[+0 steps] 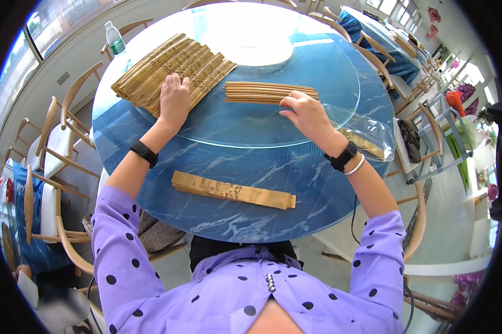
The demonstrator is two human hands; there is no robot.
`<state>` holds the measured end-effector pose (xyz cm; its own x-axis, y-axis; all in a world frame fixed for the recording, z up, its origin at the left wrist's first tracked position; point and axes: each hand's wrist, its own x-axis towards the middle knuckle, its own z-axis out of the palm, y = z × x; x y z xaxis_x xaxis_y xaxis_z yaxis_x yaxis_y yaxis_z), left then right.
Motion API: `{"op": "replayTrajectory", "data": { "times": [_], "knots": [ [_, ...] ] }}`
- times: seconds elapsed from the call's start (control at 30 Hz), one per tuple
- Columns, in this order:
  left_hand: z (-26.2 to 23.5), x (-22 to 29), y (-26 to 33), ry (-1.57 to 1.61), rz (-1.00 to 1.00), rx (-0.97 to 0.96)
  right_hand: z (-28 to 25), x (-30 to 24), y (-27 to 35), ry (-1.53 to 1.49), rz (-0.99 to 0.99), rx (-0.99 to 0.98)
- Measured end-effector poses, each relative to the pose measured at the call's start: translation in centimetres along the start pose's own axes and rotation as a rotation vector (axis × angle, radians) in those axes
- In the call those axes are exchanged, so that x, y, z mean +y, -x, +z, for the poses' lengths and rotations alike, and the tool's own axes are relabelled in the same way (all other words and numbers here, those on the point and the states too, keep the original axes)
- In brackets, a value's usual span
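Observation:
Long gold paper sleeves (150, 67) with dark print lie overlapping in rows at the far left of the table. On their near part rests my left hand (174, 100), its fingers stretched over the paper. A row of thin brown sticks, like chopsticks (256, 92), lies right of them on the glass turntable. At the right end of these sticks is my right hand (309, 117), thumb and index finger apart, with nothing visible between them. Nearer me, a narrow stack of gold sleeves (234, 190) lies slightly slanted. Both wrists carry black bands.
The round table has a blue marbled top (217, 220) and a glass turntable (251, 136). A clear plastic bag (376, 133) with gold sleeves lies at right. A plastic bottle (114, 39) stands at the far left edge. Wooden chairs (72, 150) surround the table.

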<state>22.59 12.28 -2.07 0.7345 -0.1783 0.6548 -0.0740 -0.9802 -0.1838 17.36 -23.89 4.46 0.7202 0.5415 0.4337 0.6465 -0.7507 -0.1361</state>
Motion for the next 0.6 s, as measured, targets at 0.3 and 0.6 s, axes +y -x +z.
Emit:
{"op": "replayTrajectory", "data": {
  "times": [0.3, 0.6],
  "knots": [
    [-6.8, -0.2, 1.2, 0.239, -0.002, -0.043, 4.6, 2.2, -2.7, 0.169, -0.067, 0.042],
    [-21.0, 4.6, 12.8, 0.658, -0.148, -0.091, 4.3, 1.9, -2.3, 0.059, -0.094, -0.014]
  ]
}}
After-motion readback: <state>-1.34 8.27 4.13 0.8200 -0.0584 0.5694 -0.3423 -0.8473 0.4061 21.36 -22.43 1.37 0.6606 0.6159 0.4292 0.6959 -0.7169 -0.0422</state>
